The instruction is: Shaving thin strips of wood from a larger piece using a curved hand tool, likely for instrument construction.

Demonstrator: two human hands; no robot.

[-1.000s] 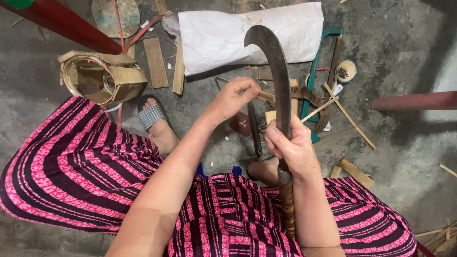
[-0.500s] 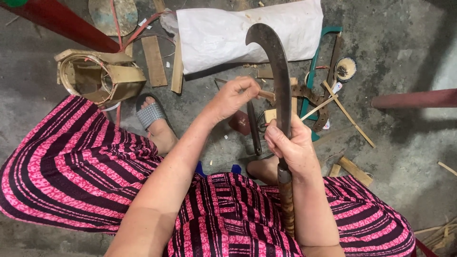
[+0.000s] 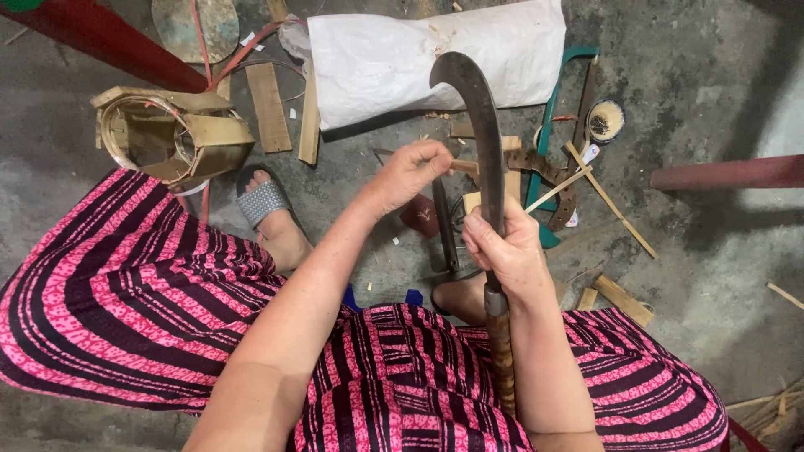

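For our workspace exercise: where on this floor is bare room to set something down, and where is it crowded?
Bare concrete floor lies right of the curved blade, below the red bar. Another patch sits at the top right, beside the white sack. Around both hands, scraps and the green-framed saw crowd it.

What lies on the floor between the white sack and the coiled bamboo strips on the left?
In the head view, between the white sack and coiled bamboo strips lie two flat wooden pieces.

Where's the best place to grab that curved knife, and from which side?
Probably the wrapped handle of the curved knife, just below the right hand, from the back side. The blade stands upright with its hooked tip curling left, so the fingers should stay off that inner edge.
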